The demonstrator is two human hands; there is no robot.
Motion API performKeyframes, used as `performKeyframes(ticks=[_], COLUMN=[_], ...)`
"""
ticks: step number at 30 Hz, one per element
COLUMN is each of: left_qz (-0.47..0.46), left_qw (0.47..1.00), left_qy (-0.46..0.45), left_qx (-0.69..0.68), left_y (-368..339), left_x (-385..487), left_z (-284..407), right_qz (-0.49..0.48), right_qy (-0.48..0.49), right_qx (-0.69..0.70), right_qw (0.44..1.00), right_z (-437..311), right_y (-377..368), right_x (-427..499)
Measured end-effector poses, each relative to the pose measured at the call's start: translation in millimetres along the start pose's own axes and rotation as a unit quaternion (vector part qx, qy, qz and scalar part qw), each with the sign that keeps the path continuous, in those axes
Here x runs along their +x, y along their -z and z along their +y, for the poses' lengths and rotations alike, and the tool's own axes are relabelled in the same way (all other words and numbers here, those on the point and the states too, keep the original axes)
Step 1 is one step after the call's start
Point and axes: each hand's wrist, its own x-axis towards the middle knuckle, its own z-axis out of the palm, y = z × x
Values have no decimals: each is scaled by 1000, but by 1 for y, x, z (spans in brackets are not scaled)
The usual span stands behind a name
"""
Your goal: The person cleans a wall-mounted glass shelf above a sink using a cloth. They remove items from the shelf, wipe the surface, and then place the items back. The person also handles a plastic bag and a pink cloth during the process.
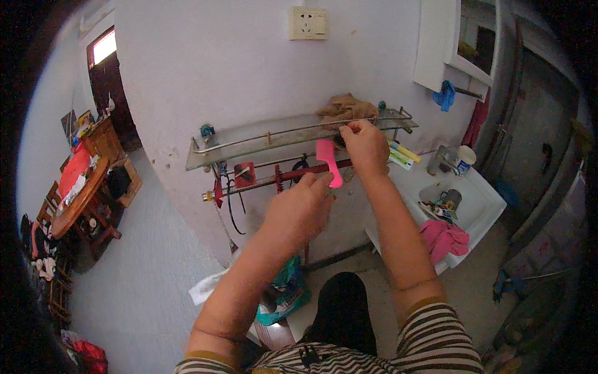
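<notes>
My left hand (301, 203) is closed around the handle of a bright pink plastic comb (327, 152), whose wide end points up towards the shelf. My right hand (366, 145) is raised at the front rail of a glass shelf (252, 140), thumb and fingertips pinched together near a small dark thing; whether it is held is unclear. Behind that hand, a crumpled brown cloth (348, 108) lies on the shelf. Below the shelf runs a metal rail carrying a red hair clip or similar red item (244, 175) and dark straps.
At the right, a white sink (490, 201) holds a cup, small items and a pink cloth (444, 238). Toothpaste tubes (404, 154) lie on its back edge. A mirrored cabinet (474, 42) hangs above. A teal bag (285, 299) stands on the floor. A wooden table (84, 196) is far left.
</notes>
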Motion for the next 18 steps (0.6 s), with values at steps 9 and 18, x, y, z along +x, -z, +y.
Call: performKeyframes(ticks=[9,18], left_qz=[-32,-47], left_qw=[991,985], left_qy=[90,111], left_qx=[-96,-124], left_y=[-17,-29], left_x=[-38,-63], left_z=[3,6], right_qz=[33,66], right_qy=[-41,-23], right_qx=[130,87], right_qw=[990,994], right_z=[14,9], right_y=[-7,-12], right_x=[3,-2])
